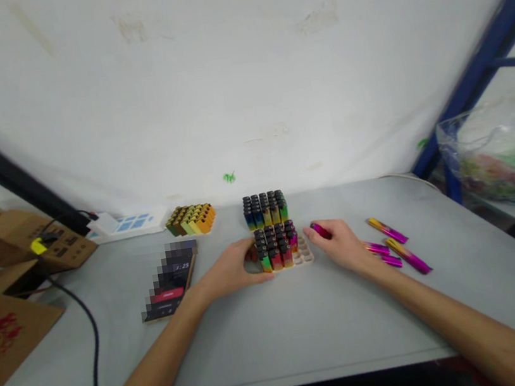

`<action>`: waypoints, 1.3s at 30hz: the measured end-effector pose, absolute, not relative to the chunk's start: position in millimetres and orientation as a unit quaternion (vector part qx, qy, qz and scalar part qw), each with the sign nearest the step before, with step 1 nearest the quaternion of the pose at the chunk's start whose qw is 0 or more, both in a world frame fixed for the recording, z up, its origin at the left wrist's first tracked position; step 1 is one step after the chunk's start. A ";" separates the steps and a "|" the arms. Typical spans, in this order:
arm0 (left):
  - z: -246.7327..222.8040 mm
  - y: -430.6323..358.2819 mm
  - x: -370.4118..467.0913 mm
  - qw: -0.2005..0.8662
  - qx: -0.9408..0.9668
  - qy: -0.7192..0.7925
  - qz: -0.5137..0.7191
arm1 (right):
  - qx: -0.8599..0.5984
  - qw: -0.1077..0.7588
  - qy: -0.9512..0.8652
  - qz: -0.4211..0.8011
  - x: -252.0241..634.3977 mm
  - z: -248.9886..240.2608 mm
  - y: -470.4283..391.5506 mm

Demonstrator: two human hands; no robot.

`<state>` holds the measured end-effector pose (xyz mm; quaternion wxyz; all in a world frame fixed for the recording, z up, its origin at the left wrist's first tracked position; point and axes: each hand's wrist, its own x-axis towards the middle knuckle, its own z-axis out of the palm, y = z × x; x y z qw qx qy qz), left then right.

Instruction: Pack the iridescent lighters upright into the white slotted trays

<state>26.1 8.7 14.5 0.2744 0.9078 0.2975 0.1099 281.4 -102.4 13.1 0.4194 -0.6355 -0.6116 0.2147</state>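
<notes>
Soft light covers the wall (242, 80), the plastic bag (503, 165) looks blurred, and blocky pixels partly mask the phone (181, 271).

White wall (243, 93) is filling the upper view; brownish scuffs (131, 28) are showing near its top, and a small green mark (229, 177) is showing low, near centre. Grey table (259, 340) is spanning the foreground, its back edge running along the wall. Blue post (475, 70) is slanting up and outward at right, dark post (4, 161) likewise at left. Light is falling evenly.
</notes>
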 end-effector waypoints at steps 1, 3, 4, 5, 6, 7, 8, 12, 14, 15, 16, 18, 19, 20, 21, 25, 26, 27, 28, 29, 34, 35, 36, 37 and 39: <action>14.7 8.7 26.1 0.274 0.908 0.297 0.112 | -0.639 0.419 -0.610 0.209 282.1 13.7 -102.5; 15.0 8.6 26.0 0.270 0.909 0.297 0.113 | -0.642 0.424 -0.606 0.204 283.7 15.5 -102.9; 15.1 8.6 25.9 0.268 0.909 0.298 0.111 | -0.641 0.427 -0.605 0.202 284.3 16.4 -103.1; 15.2 8.7 25.8 0.266 0.910 0.299 0.109 | -0.639 0.430 -0.605 0.201 284.7 17.1 -103.2; 15.2 8.8 25.8 0.264 0.910 0.301 0.108 | -0.638 0.432 -0.606 0.200 285.0 17.6 -103.2; 15.2 8.9 25.7 0.264 0.910 0.302 0.108 | -0.637 0.432 -0.607 0.197 285.1 17.7 -103.0; 15.2 8.9 25.7 0.266 0.909 0.301 0.108 | -0.637 0.432 -0.608 0.193 285.0 17.5 -102.7; 15.8 8.1 26.1 0.274 0.907 0.299 0.111 | -0.640 0.424 -0.615 0.179 284.2 15.0 -100.9; 16.1 7.5 26.3 0.274 0.906 0.303 0.110 | -0.641 0.422 -0.618 0.170 283.9 13.8 -100.4; 16.2 7.2 26.3 0.275 0.905 0.304 0.111 | -0.642 0.421 -0.618 0.167 283.8 13.3 -100.4; 16.3 7.1 26.3 0.276 0.905 0.305 0.111 | -0.643 0.421 -0.618 0.168 283.7 12.7 -100.5; 16.4 7.0 26.2 0.278 0.905 0.302 0.112 | -0.641 0.420 -0.616 0.180 283.9 11.4 -101.3; 16.3 7.0 26.2 0.277 0.906 0.301 0.112 | -0.640 0.419 -0.617 0.187 284.1 10.7 -101.7; 16.2 7.2 26.2 0.275 0.907 0.299 0.111 | -0.637 0.416 -0.620 0.193 284.5 10.0 -102.0; 16.2 7.3 26.3 0.272 0.909 0.297 0.110 | -0.631 0.413 -0.628 0.191 284.8 9.4 -102.2; 16.5 7.5 27.0 0.273 0.909 0.292 0.116 | -0.581 0.410 -0.693 0.121 286.3 10.6 -102.6; 16.7 7.4 27.2 0.274 0.909 0.292 0.117 | -0.574 0.406 -0.704 0.102 286.6 11.9 -102.8; 17.0 7.4 27.3 0.274 0.909 0.291 0.117 | -0.573 0.398 -0.710 0.091 286.8 13.4 -103.2; 17.1 7.3 27.4 0.274 0.909 0.291 0.115 | -0.578 0.386 -0.713 0.091 287.0 15.1 -103.7; 17.3 7.3 27.4 0.275 0.909 0.291 0.113 | -0.588 0.375 -0.711 0.096 287.0 16.6 -104.3; 16.9 7.7 27.3 0.276 0.909 0.293 0.111 | -0.610 0.361 -0.693 0.131 285.8 18.7 -105.6; 16.9 7.7 27.3 0.276 0.908 0.294 0.111 | -0.607 0.358 -0.698 0.130 285.5 18.0 -105.5; 16.9 7.7 27.4 0.276 0.908 0.295 0.111 | -0.604 0.352 -0.703 0.130 285.3 17.3 -105.3; 17.1 7.6 27.4 0.278 0.907 0.295 0.111 | -0.603 0.346 -0.707 0.130 285.2 16.8 -105.2; 17.2 7.4 27.5 0.280 0.907 0.294 0.110 | -0.599 0.336 -0.715 0.134 285.6 16.2 -105.4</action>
